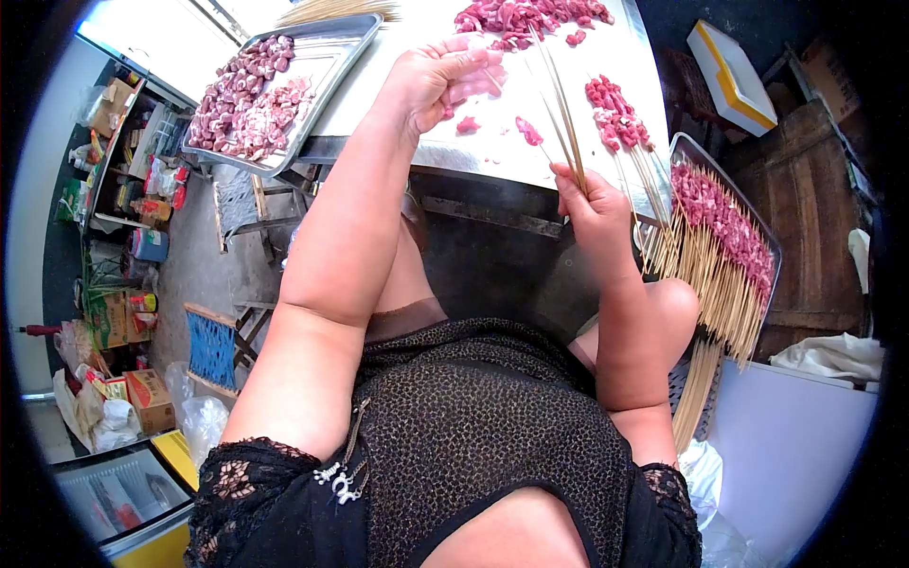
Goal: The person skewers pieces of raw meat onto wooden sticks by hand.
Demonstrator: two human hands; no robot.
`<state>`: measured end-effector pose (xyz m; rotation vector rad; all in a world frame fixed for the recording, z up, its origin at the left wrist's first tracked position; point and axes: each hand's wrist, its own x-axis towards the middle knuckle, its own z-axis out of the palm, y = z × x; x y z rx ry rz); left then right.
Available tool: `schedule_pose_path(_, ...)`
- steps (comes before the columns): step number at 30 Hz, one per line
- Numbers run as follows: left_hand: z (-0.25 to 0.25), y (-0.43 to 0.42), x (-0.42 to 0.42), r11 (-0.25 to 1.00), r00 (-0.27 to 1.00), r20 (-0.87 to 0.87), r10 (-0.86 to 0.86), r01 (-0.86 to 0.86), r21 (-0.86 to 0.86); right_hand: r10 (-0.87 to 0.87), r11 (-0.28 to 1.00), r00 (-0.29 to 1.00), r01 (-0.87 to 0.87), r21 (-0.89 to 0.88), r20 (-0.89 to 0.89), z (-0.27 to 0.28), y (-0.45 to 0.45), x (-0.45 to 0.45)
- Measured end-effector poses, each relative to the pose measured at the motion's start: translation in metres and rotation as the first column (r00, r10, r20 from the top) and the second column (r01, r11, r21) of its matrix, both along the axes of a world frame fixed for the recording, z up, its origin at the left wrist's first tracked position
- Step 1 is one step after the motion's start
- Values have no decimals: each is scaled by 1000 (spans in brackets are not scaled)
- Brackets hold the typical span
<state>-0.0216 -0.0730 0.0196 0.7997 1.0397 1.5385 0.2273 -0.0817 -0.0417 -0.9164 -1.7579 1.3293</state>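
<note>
My right hand (592,204) is closed around several thin bamboo skewers (565,118) that point up over the table edge. One of them carries a small piece of raw meat (528,131) near its tip. Over the white table (379,118), my left hand (440,80) has its fingers pinched together, slightly blurred; what they hold is hidden. Small meat scraps (467,125) lie close to it. To the right of my right hand, finished meat skewers (617,114) rest side by side on the tabletop. A heap of cut raw meat (521,21) lies at the far side.
On the left of the table, a metal tray (355,47) holds reddish meat pieces. At the right, another tray (775,251) is filled with rows of loaded skewers (724,227). A white foam box (729,76), a blue-seated stool (211,348) and crowded shelves (99,180) stand around.
</note>
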Motion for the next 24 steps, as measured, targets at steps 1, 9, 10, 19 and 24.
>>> schedule_pose_path(1,-2,1,-2,1000,1000,8,-29,29,8,-7,1000,999,6,-4,-40,-5,-1,-3)
schedule_pose_path(9,5,-6,22,998,993,-108,53,-58,-36,-30,991,986,9,-132,-164,-1,0,-10)
schedule_pose_path(10,6,-6,24,997,993,-113,41,-48,-65,-47,984,983,15,-175,-177,2,2,-8)
schedule_pose_path(19,3,-7,13,906,934,-143,-327,267,-329,-45,973,978,-4,-230,-205,6,2,-6)
schedule_pose_path(24,-3,1,16,994,997,80,-21,30,-109,-32,976,985,-6,-215,-172,-3,5,-4)
